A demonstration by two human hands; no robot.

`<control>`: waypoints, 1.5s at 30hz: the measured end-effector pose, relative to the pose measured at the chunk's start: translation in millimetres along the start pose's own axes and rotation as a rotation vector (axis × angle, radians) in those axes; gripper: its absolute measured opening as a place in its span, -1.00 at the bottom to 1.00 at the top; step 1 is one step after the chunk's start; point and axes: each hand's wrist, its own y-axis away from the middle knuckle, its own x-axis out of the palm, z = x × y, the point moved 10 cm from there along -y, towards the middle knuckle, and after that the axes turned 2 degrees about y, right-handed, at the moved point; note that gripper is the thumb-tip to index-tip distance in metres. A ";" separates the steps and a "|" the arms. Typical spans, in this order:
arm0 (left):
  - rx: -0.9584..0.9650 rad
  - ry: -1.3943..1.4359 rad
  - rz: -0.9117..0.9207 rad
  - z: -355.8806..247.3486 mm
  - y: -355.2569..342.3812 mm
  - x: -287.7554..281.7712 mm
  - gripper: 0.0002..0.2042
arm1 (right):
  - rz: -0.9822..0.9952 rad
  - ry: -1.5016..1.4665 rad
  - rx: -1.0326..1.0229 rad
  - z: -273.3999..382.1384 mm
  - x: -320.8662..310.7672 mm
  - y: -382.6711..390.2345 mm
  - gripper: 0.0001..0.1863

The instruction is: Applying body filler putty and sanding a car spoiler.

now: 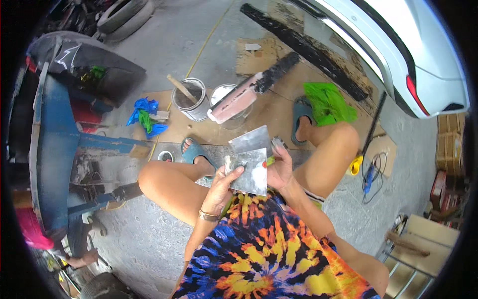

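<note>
My left hand [222,188] grips a flat metal putty plate [251,174], its thumb pressed on the pale-smeared face. A second grey metal plate [249,139] shows just beyond the first, tilted and partly covered by it; I cannot tell which hand bears it. Close to the right edges of both plates, my right hand [281,167] is curled around a small yellow-green handle [270,161] with a red end. What that handle joins is hidden. Grey smears mark the fingertips of this hand.
Ahead stand a tin with a stick [199,107] and a white-topped tin [222,91], a pink-and-black long part [236,102] lying across it. Green plastic [330,103], a black strip [303,50], a car [398,50], a blue frame [57,144] and a blue corded tool [368,179] surround me.
</note>
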 end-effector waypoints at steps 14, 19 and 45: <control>0.546 -0.058 -0.167 -207.7 -11.2 19.2 -0.74 | 0.057 0.662 -0.349 168.4 159.0 -66.9 -0.50; 0.557 -0.205 -0.146 -237.0 -52.7 29.0 -0.70 | 0.122 1.676 -0.721 212.6 213.7 -114.6 -0.63; 0.709 -0.735 -0.347 -205.2 -86.6 -5.2 -0.66 | 0.550 2.510 -0.525 49.1 164.6 -138.5 -0.35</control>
